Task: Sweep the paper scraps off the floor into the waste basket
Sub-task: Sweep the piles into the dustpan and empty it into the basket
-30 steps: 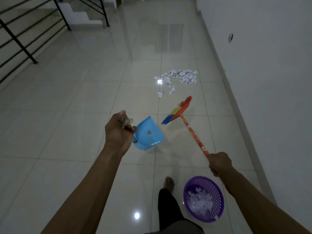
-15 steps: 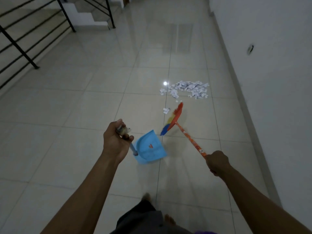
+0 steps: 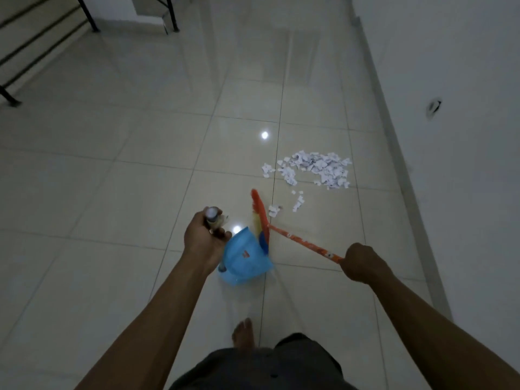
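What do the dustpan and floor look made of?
Dustpan: probably moulded plastic, smooth light blue, even colour and thin curved walls. Floor: polished pale tile, likely ceramic or porcelain; grout lines and mirror-like light spots show.

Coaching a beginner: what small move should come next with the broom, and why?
Probably carry the broom forward past the paper scraps: its head sits just short of the pile, with only a few strays beside it, and the dustpan is behind it.

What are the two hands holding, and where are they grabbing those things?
The left hand grips the blue dustpan near the top of its long handle. The right hand grips the broom by its orange stick.
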